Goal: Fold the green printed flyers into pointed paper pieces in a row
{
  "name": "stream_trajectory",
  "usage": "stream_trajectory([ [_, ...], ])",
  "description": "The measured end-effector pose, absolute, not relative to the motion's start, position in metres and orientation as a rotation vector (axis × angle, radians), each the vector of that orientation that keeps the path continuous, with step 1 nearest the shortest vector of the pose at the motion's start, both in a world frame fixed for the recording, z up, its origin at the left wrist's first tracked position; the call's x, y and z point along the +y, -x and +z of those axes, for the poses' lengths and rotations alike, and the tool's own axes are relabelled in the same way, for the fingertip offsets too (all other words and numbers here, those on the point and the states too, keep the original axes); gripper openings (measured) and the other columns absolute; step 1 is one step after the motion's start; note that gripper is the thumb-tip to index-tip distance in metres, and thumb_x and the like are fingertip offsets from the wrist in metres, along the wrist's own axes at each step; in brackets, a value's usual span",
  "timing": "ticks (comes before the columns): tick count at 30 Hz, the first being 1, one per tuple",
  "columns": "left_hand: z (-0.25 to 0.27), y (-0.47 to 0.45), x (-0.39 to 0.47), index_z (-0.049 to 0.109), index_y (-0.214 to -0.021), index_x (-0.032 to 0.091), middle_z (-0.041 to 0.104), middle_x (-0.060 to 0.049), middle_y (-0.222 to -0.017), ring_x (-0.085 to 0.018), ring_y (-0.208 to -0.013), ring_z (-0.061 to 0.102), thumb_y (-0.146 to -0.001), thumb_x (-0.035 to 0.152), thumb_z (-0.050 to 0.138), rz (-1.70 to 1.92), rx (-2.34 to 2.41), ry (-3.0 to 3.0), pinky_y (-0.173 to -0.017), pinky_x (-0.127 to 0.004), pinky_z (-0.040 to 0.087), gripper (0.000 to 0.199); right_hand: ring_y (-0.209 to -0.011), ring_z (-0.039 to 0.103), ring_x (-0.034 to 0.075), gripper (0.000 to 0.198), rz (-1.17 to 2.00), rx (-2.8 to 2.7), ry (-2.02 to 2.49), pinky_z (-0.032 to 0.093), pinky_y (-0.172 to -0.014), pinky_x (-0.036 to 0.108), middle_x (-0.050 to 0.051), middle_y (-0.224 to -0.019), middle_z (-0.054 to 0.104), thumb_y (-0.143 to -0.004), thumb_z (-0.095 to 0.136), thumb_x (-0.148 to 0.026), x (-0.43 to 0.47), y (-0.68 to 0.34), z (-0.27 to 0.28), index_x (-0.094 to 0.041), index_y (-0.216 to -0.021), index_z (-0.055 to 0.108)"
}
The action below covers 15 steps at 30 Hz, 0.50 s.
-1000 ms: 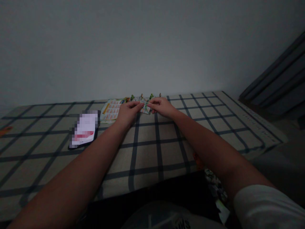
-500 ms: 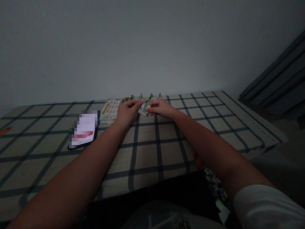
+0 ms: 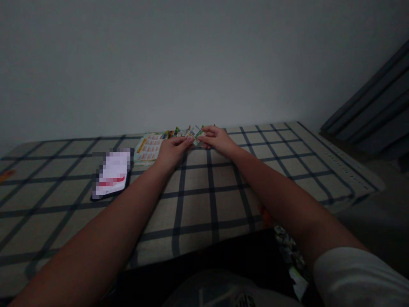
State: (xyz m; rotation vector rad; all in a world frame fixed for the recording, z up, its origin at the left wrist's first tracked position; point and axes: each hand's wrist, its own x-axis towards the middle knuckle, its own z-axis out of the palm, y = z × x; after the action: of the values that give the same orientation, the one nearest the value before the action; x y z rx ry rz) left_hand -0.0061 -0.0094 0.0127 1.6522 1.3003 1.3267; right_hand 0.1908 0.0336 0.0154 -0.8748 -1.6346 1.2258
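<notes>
**Small printed piece [image 3: 197, 135] in both hands, colourful tips [image 3: 177, 130] behind it**

Nearest, the edge of the checked cloth [image 3: 194, 192] meets the person's lap, and the cloth runs on between the forearms, giving room to draw the hands back. Left of the left forearm lies a phone [image 3: 113, 172], so sideways room is tighter there; on the right, the cloth reaches a long, slanting edge.

Near the far side, the left hand [image 3: 172, 150] pinches the piece's lower left, thumb and finger together. The right hand [image 3: 220, 140] grips its right side under the thumb, the index finger spread above. Work on this piece looks unfinished, since it is not yet set down; in this dim light, its folds are hard to read.

Beside the left hand lies a printed sheet [image 3: 149, 147]. The tips stand just beyond the hands, perhaps pieces already done. The wall [image 3: 204, 64] limits reach behind them.
</notes>
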Motion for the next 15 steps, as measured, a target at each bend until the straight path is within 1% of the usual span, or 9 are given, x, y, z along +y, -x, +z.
stream_trajectory([
  [2,0.0126,0.0063,-0.0082,0.082,-0.084,0.017,0.077,-0.006,-0.080,-0.023,-0.079,0.066,-0.074,0.065,0.078,1.331,1.292,-1.646,-0.074,-0.032,0.047,0.050,-0.057,0.058,0.007,0.020,1.256,-1.622,0.877,0.047,-0.053,0.018,-0.002,-0.080,0.068,-0.084,0.077,-0.022,0.0341,-0.1902,0.0138,-0.018,-0.097,0.063],
  [4,0.0121,0.0066,-0.0072,0.082,-0.084,0.017,0.077,-0.006,-0.081,-0.023,-0.079,0.066,-0.073,0.066,0.078,1.327,1.265,-1.647,-0.075,-0.032,0.047,0.051,-0.057,0.058,0.007,0.014,1.256,-1.656,0.875,0.046,-0.052,0.018,-0.001,-0.077,0.067,-0.086,0.075,-0.024,0.0347,-0.1902,0.0128,-0.017,-0.088,0.063],
  [6,0.0121,0.0067,-0.0075,0.082,-0.084,0.017,0.077,-0.006,-0.081,-0.023,-0.079,0.066,-0.073,0.066,0.079,1.327,1.253,-1.648,-0.075,-0.032,0.048,0.050,-0.058,0.057,0.008,0.016,1.236,-1.701,0.876,0.045,-0.052,0.018,-0.001,-0.072,0.065,-0.087,0.074,-0.027,0.0347,-0.1910,0.0129,-0.016,-0.082,0.064],
  [11,0.0150,0.0045,-0.0123,0.081,-0.078,0.019,0.076,-0.006,-0.077,-0.021,-0.077,0.065,-0.075,0.057,0.080,1.320,1.263,-1.656,-0.073,-0.031,0.048,0.038,-0.059,0.056,0.009,0.018,1.199,-1.756,0.896,0.045,-0.055,0.020,-0.001,-0.066,0.061,-0.087,0.073,-0.027,0.0306,-0.1926,0.0174,-0.015,-0.076,0.064],
  [15,0.0130,0.0024,-0.0128,0.082,-0.080,0.020,0.076,-0.005,-0.077,-0.020,-0.075,0.065,-0.074,0.049,0.082,1.310,1.235,-1.653,-0.072,-0.030,0.049,0.030,-0.060,0.055,0.010,0.022,1.156,-1.792,0.920,0.047,-0.059,0.021,-0.002,-0.063,0.060,-0.087,0.073,-0.029,0.0264,-0.1920,0.0217,-0.015,-0.073,0.063],
])
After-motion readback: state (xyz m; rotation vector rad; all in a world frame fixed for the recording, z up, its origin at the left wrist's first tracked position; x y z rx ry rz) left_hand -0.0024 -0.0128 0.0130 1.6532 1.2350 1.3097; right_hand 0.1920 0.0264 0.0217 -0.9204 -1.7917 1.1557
